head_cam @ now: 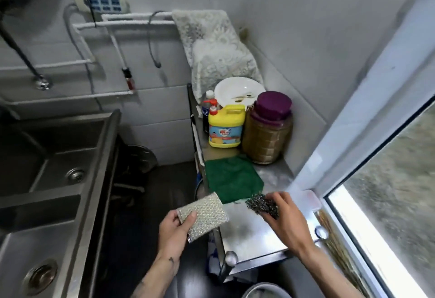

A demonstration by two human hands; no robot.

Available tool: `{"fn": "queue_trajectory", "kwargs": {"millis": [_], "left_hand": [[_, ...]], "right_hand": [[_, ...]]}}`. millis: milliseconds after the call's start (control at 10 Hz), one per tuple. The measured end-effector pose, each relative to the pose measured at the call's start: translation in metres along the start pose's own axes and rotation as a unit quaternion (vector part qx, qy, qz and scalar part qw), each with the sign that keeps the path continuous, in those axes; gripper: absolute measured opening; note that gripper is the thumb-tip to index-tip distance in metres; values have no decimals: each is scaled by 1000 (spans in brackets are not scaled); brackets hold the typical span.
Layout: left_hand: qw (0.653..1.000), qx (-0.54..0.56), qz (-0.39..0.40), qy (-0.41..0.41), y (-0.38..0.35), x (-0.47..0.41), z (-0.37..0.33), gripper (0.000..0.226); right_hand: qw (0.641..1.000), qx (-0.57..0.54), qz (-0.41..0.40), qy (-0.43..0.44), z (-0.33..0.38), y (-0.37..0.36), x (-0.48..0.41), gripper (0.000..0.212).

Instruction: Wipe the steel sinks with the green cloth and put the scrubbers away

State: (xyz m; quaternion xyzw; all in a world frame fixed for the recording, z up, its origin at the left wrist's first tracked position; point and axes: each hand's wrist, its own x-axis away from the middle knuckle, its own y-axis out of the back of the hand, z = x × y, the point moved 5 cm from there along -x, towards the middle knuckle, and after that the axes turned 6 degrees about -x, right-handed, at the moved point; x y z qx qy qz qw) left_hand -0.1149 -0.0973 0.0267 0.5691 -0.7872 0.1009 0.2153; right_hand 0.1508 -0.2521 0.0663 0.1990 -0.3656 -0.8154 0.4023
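Sinks [58,156]: dull brushed steel. Shelf top [254,231]: smudged shiny steel. Green cloth [231,180]: matt weave. Pad scrubber [204,213]: glittery silver mesh. Wire scrubber [262,204]: coarse dark coils.

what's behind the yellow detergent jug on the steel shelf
Behind the yellow detergent jug a white plate leans near the wall, and a dark bottle with a red cap stands at its left. The jug hides their lower parts.

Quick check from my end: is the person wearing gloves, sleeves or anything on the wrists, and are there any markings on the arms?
No gloves, sleeves or wristwear: both hands, left and right, and both forearms are bare. The left forearm has small dark tattoo marks near the wrist and farther up.
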Motion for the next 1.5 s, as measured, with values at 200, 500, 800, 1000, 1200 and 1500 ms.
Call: {"fn": "queue_trajectory", "kwargs": {"millis": [200, 500, 800, 1000, 1200, 1500], "left_hand": [[996, -68, 31, 52, -93, -10, 25, 12], [982, -169, -3, 79, -133, -64, 55, 38], [945, -327, -19, 2, -141, -79, 50, 57], [932, -359, -50, -4, -142, -83, 56, 40], [930, -361, -70, 13, -139, -76, 54, 48], [909, -410, -34, -66, -121, -72, 21, 30]], "right_hand": [[997, 21, 57, -43, -87, 5, -22, 46], [994, 44, 93, -29, -119, -5, -47, 45], [989, 94, 114, 17, -127, -29, -72, 44], [989, 27, 144, 30, -130, -35, -76, 57], [989, 24, 137, 43, -129, -35, -74, 63], [989, 44, 139, 39, -111, -10, -76, 67]]}}
